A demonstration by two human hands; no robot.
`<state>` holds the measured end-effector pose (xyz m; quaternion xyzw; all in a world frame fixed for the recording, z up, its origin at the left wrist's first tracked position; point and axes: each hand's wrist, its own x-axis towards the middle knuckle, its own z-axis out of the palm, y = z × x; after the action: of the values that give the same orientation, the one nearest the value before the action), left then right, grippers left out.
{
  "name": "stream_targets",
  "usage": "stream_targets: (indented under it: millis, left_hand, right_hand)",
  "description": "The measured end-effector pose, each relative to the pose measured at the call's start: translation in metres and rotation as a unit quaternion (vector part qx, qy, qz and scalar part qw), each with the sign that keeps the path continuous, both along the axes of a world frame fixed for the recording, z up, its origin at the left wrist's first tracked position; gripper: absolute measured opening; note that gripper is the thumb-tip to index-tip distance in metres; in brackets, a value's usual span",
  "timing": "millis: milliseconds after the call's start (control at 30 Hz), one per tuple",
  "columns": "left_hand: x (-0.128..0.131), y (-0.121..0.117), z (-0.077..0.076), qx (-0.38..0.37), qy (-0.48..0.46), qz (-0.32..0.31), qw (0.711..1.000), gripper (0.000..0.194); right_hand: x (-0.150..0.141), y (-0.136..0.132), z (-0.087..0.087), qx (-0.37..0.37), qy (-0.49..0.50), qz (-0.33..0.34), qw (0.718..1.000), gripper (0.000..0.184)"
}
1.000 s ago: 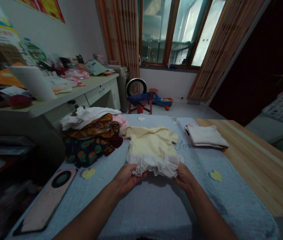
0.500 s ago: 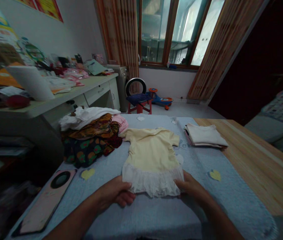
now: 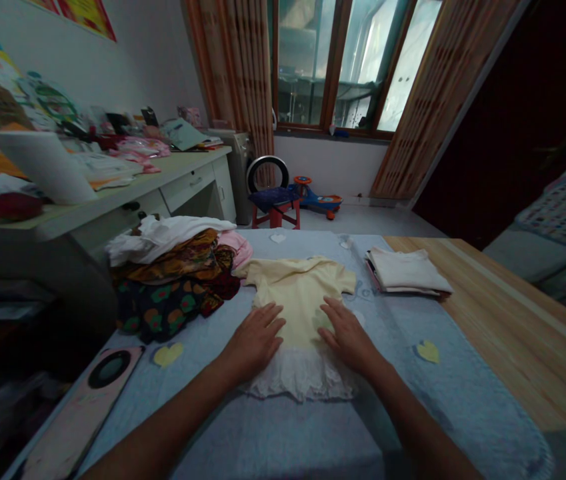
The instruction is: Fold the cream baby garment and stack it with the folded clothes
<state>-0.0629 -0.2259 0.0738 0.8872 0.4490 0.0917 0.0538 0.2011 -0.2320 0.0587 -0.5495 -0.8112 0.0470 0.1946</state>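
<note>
A small pale yellow dress with a white lace hem lies spread flat on the blue-grey cloth that covers the table. My left hand rests flat on the dress's left side, fingers stretched out. On its right side my right hand also lies flat and open. Neither hand holds anything.
A heap of unfolded patterned and white clothes sits left of the dress. A folded white stack lies to the right by the bare wooden tabletop. A pink board lies at the near left. Beyond are a cluttered desk, a red stool and a toy car.
Both hands let go of the lace hem after pulling the dress toward me and flat. They have moved up onto the yellow body of the dress, palms down.
</note>
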Motion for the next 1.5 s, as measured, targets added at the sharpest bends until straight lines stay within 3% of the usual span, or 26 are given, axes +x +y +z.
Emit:
stream_targets:
  millis: [100, 167, 267, 333, 433, 567, 700, 800, 1000, 1167, 1300, 1500]
  left_hand:
    - [0.000, 0.004, -0.023, -0.067, 0.041, -0.008, 0.997, 0.051]
    - [-0.009, 0.006, -0.030, -0.103, 0.054, 0.014, 0.993, 0.059]
    - [-0.024, 0.014, -0.025, -0.133, 0.046, 0.033, 0.990, 0.059]
    - [-0.028, 0.027, -0.016, -0.142, 0.025, 0.035, 0.989, 0.045]
    - [-0.025, 0.062, -0.003, -0.086, -0.023, 0.090, 0.992, 0.033]
    - [-0.009, 0.125, 0.010, 0.020, -0.071, 0.102, 0.992, 0.030]
    - [0.008, 0.182, 0.017, 0.019, -0.019, 0.157, 0.987, 0.036]
    - [0.016, 0.206, 0.015, -0.012, 0.011, 0.190, 0.982, 0.035]
    - [0.021, 0.211, 0.008, -0.096, 0.080, 0.239, 0.963, 0.033]
    - [0.019, 0.214, 0.014, -0.126, 0.108, 0.242, 0.956, 0.035]
    - [0.018, 0.218, 0.016, -0.127, 0.104, 0.244, 0.956, 0.031]
    - [0.019, 0.215, 0.012, -0.095, 0.099, 0.244, 0.960, 0.035]
  right_hand:
    - [-0.007, 0.010, -0.027, -0.033, -0.046, 0.001, 0.998, 0.053]
    - [-0.001, 0.011, -0.032, -0.071, -0.074, -0.013, 0.995, 0.055]
    - [0.011, 0.016, -0.021, -0.120, -0.092, -0.032, 0.988, 0.052]
    - [0.016, 0.026, -0.007, -0.155, -0.095, -0.052, 0.982, 0.035]
    - [0.021, 0.056, 0.009, -0.157, -0.095, -0.128, 0.975, 0.025]
    - [0.027, 0.109, 0.012, -0.095, -0.080, -0.188, 0.974, 0.027]
    - [0.032, 0.154, 0.002, -0.074, -0.081, -0.246, 0.963, 0.038]
    - [0.035, 0.174, -0.007, -0.080, -0.090, -0.273, 0.955, 0.040]
    - [0.040, 0.185, -0.017, -0.088, -0.111, -0.294, 0.945, 0.030]
    - [0.045, 0.185, -0.014, -0.048, -0.107, -0.248, 0.962, 0.022]
    - [0.050, 0.181, -0.009, -0.030, -0.073, -0.216, 0.973, 0.019]
    - [0.058, 0.176, -0.004, -0.010, -0.128, -0.283, 0.951, 0.025]
